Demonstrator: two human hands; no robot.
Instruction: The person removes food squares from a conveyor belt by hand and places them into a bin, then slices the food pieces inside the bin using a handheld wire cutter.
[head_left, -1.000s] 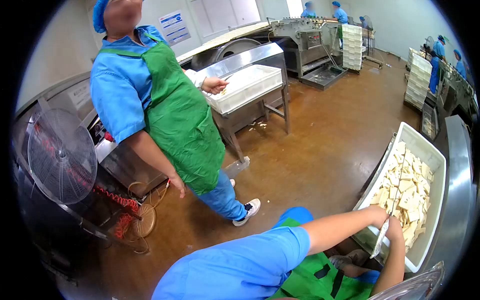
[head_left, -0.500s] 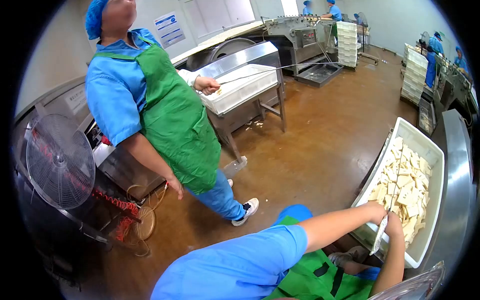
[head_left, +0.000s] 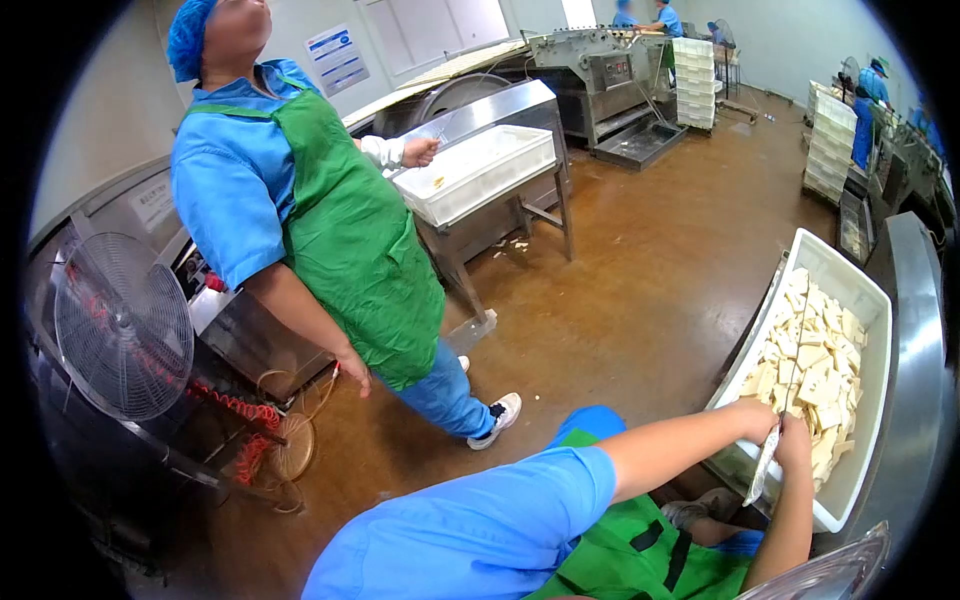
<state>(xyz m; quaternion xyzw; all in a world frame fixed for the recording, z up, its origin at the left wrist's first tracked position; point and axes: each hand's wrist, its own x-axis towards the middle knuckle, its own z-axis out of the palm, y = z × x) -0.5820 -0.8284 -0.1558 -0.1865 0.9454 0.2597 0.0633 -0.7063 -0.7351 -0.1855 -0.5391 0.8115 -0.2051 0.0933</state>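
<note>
My left hand [head_left: 755, 420] and my right hand [head_left: 795, 445] are close together at the near end of a white crate [head_left: 873, 400]. Both are closed around a long thin tool; its pale, wrapped-looking handle [head_left: 762, 470] sticks out below them. The tool's dark, narrow shaft [head_left: 797, 355] extends over many flat, cream-coloured pieces [head_left: 815, 385] heaped in the crate. My fingers are partly hidden by each other and by the handle.
A co-worker in a green apron [head_left: 350, 230] stands at the left beside another white crate [head_left: 485, 185] on a metal stand. A fan [head_left: 122, 322] is at far left. Stacked crates [head_left: 694, 85], machines [head_left: 600, 75] and other people are farther back.
The co-worker's hand has risen over the other crate, and the long rod seen reaching right from it no longer shows there. My hands keep their hold, nearly still.
</note>
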